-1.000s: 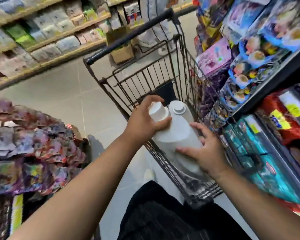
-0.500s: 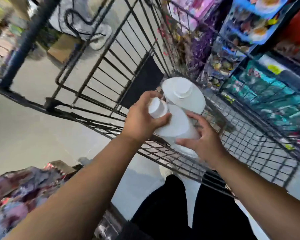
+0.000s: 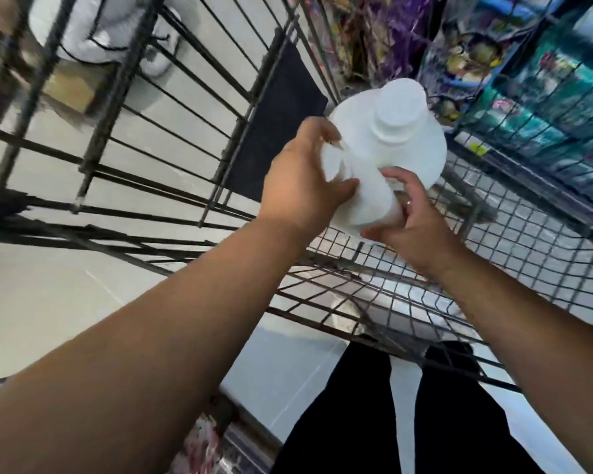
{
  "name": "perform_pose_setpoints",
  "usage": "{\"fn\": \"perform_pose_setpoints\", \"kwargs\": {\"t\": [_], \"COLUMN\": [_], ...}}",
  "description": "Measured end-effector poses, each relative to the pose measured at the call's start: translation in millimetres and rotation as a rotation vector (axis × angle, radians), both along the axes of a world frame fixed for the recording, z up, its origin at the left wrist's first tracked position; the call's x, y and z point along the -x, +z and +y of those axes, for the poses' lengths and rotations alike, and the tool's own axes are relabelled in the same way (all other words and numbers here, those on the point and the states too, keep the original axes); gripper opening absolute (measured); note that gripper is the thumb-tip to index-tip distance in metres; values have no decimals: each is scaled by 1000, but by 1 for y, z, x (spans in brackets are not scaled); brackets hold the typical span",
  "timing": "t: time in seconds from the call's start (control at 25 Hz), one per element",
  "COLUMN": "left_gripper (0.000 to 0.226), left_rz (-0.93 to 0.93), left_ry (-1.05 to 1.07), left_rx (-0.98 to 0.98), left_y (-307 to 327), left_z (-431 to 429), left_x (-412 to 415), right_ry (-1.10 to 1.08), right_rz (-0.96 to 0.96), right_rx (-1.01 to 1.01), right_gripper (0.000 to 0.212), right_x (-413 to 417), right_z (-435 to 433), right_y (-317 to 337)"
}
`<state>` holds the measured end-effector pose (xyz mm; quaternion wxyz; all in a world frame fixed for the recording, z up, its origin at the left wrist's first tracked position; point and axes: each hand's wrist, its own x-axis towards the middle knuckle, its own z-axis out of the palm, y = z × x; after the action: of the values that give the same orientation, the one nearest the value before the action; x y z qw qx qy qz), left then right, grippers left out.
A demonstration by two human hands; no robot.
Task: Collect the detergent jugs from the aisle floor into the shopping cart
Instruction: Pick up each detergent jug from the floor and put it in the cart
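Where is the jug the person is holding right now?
In the head view, the held jug is centre frame, inside the shopping cart, between the left hand and right hand, right beside the other jug.

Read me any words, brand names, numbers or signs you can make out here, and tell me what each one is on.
None can be read.
Held jug: plain white, no label showing.
Jug in the cart: plain white, no label showing.
Packets on the shelves: colourful print, too blurred to read.
Yellow tag on the shelf edge: too small and blurred.
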<state>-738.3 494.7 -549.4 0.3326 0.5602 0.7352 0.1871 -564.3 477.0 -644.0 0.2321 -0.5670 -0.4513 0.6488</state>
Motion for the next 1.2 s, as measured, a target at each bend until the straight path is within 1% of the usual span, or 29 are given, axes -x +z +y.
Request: {"fn": "perform_pose_setpoints", "kwargs": {"t": [0.2, 0.32, 0.48, 0.6, 0.72, 0.84, 0.92, 1.04, 1.2], "left_gripper": [47, 47, 55, 60, 66, 76, 77, 75, 74], "left_rz": [75, 62, 57, -2, -64, -69, -101, -196, -305], "left_ry": [-53, -56, -61, -24, -15, -103, -155, -225, -354], "left_rx": [8, 22, 26, 47, 5, -124, -179, -220, -226], "left_y": [-11, -15, -12, -1, 18, 48, 73, 114, 172], "left_z": [7, 5, 5, 6, 3, -3, -8, -9, -6], "left_x": [-2, -2, -3, -9, -19, -33, -48, -81, -143], "right_ry": [21, 41, 39, -57, -68, -99, -140, -231, -348], "right_rz": [-3, -24, -53, -13, -10, -57, -86, -123, -207], "right_rx": [-18, -31, -54, -45, -76, -139, -192, -271, -387], "right_gripper": [86, 87, 86, 81, 72, 73, 72, 66, 60], "right_x": [0, -5, -7, -20, -39, -60, -80, -120, -181], "right_z": [5, 7, 7, 11, 17, 21, 19, 6, -31], "right_y": [-7, -8, 0, 19, 49, 93, 131, 189, 263]}}
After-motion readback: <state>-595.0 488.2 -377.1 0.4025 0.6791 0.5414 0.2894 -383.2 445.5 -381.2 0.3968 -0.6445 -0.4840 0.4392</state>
